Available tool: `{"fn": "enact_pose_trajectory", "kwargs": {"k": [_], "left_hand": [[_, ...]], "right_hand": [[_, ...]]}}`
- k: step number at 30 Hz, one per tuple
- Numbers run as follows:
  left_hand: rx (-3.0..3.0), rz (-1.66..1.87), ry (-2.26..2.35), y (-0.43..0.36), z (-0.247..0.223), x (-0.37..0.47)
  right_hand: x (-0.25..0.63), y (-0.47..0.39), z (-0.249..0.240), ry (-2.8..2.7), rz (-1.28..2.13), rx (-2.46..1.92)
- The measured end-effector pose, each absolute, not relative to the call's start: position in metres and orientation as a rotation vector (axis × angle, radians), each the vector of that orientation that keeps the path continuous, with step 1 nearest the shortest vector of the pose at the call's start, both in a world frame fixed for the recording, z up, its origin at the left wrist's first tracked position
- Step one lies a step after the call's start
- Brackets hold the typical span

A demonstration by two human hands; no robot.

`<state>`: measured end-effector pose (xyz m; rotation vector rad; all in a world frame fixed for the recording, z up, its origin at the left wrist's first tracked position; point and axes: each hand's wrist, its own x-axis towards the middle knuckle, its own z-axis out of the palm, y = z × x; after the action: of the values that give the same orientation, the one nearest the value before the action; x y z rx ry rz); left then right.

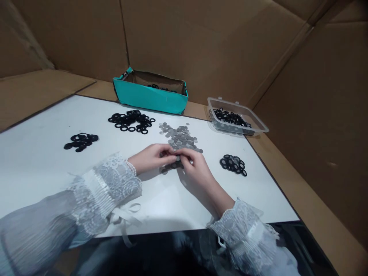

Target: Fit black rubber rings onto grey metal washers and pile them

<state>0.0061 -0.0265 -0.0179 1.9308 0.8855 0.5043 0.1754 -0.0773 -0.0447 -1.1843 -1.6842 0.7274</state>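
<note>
My left hand [153,157] and my right hand [195,165] meet at the middle of the white table, fingertips pinched together. Between them is a small black ring [178,158] with a grey face showing, mostly covered by the fingers. Just under the fingertips lie dark rings and discs [165,171], partly hidden by my hands. Beyond the hands, a pile of thin grey discs [181,136] spreads over the table. To the right of my right hand sits a heap of black rings with grey centres [233,165].
Black rings [131,122] lie loose at the back left, and a smaller pile of black round pieces [81,142] is farther left. A teal box [152,99] and a clear plastic container [238,115], both holding black rings, stand along the back. Cardboard walls [201,46] surround the white table [34,153].
</note>
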Motion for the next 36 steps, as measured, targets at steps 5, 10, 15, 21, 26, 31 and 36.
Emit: {"fn": "enact_pose_trajectory", "kwargs": {"k": [5, 10, 15, 21, 26, 31, 36], "left_hand": [[2.29, 1.006, 1.593, 0.012, -0.018, -0.03], [2.358, 0.599, 2.001, 0.04, -0.034, -0.055], [2.388, 0.399, 2.076, 0.044, -0.039, -0.052], [2.313, 0.45, 2.007, 0.039, -0.03, -0.053], [2.103, 0.685, 1.864, 0.032, -0.02, -0.046], [1.753, 1.003, 1.453, 0.008, -0.008, -0.019], [1.604, 0.823, 1.04, -0.016, -0.015, 0.008]], "right_hand": [[0.213, -0.077, -0.037, -1.499, 0.354, -1.363], [0.264, -0.085, -0.049, -1.3, 0.295, -1.531], [0.298, -0.096, -0.066, -1.182, 0.227, -1.632], [0.311, -0.101, -0.075, -1.32, 0.134, -1.848], [0.312, -0.099, -0.076, -1.325, 0.052, -1.945], [0.291, -0.098, -0.053, -1.384, -0.122, -1.839], [0.221, -0.081, -0.026, -1.701, 0.418, -1.368]]}}
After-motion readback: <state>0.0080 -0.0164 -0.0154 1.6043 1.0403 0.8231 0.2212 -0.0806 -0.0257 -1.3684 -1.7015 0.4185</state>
